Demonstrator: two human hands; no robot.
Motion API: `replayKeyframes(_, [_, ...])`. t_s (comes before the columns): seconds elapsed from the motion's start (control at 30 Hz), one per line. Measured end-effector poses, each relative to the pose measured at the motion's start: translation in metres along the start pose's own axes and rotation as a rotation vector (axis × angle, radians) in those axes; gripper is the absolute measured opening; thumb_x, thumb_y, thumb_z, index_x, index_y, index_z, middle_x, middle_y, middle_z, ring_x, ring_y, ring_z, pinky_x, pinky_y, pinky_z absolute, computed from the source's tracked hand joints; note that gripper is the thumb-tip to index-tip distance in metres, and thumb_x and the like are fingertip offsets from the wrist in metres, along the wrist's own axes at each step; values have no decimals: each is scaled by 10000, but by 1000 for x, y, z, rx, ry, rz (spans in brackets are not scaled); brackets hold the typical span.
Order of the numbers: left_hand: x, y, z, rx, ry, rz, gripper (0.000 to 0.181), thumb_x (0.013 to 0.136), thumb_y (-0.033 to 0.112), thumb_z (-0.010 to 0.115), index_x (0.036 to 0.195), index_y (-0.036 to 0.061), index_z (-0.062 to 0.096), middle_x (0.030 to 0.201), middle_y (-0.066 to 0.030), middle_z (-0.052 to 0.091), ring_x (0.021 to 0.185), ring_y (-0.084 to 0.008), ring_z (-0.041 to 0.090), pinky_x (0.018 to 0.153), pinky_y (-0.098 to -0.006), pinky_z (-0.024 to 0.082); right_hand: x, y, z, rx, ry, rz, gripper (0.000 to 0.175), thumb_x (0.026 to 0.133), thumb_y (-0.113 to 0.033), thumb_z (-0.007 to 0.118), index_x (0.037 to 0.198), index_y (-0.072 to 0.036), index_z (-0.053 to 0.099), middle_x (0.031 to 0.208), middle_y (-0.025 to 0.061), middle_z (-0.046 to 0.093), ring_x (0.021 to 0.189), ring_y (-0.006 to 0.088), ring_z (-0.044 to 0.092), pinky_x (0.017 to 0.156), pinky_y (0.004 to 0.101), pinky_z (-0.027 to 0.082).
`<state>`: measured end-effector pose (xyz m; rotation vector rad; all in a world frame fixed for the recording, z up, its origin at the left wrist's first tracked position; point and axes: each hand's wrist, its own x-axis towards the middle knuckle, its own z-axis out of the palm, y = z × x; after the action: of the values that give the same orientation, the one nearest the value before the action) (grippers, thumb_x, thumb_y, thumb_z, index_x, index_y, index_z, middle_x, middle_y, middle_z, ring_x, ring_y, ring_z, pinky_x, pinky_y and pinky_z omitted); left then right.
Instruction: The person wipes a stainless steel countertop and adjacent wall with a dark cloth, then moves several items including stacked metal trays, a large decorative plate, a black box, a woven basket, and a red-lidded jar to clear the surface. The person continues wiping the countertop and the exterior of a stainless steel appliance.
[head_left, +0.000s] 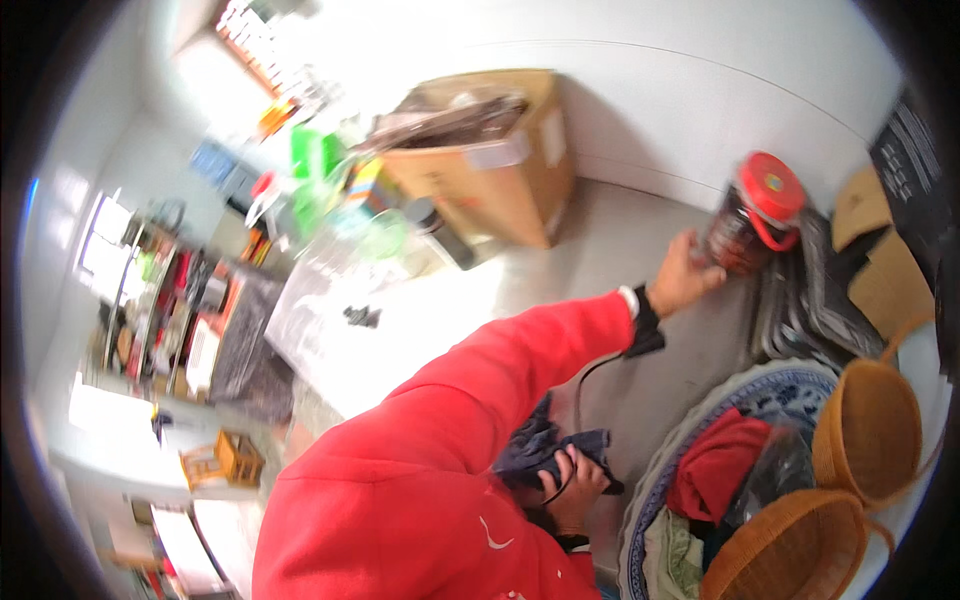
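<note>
My left hand (686, 276), at the end of a long red sleeve, is around the lower part of a dark see-through jar (731, 236), its thumb on the near side. The jar has a red lid (772, 182) with a red carrying loop and leans in the view, close to the white wall. My right hand (577, 480) is nearer my body, its fingers closed over a bunched dark blue cloth (551, 442). A thin black cord runs by this hand and up to the left cuff.
A blue-and-white patterned basin (649, 480) holds red and pale green cloths, beside two woven baskets (874, 427). Stacked dark trays (825, 292) lie by the jar. An open cardboard box (487, 180), a dark bottle (442, 232) and plastic bags stand along the grey tabletop (600, 217).
</note>
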<state>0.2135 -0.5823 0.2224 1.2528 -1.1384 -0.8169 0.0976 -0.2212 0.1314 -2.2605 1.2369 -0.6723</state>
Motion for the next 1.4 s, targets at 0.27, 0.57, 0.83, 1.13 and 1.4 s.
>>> replayKeyframes(0.27, [-205, -26, -365, 615, 534, -15, 78, 861, 59, 756, 925, 20, 735, 901, -90, 670, 832, -181, 654, 686, -310, 532, 30, -23, -8, -7, -76, -10, 644, 852, -379, 721, 1443, -193, 550, 1403, 125, 541, 1192, 383, 491, 991, 544, 362])
replayKeyframes(0.57, [-304, -46, -610, 1005, 700, -210, 343, 809, 41, 676, 1148, 97, 694, 1024, -157, 568, 1008, -356, 566, 862, -429, 500, 76, -110, 51, -20, -327, -193, 559, 747, -203, 799, 1287, -190, 651, 1424, 147, 496, 1240, 406, 456, 1005, 539, 367])
replayKeyframes(0.83, [-288, -22, -638, 990, 451, -200, 140, 760, 70, 754, 884, 78, 690, 963, -127, 541, 976, -327, 536, 830, -418, 471, 110, -204, 87, -92, -531, -396, 494, 685, -168, 815, 1168, -232, 726, 1412, 102, 546, 1237, 340, 477, 1050, 497, 332])
replayKeyframes(1.13, [-292, 53, -566, -90, 277, -170, 123, 972, 27, 621, 971, 31, 498, 830, -9, 561, 759, -95, 565, 684, -255, 483, 173, -308, 100, 94, 30, -490, 432, 862, -37, 708, 1285, -82, 634, 1252, 161, 622, 1115, 358, 620, 921, 430, 528])
replayKeyframes(1.4, [-280, 55, -478, -418, -123, -394, 118, 983, 19, 616, 992, 67, 509, 855, 26, 561, 758, -63, 536, 659, -232, 445, 172, -276, 63, 229, -113, -337, 384, 828, -115, 787, 1169, -37, 629, 1163, 126, 644, 984, 339, 655, 817, 393, 550])
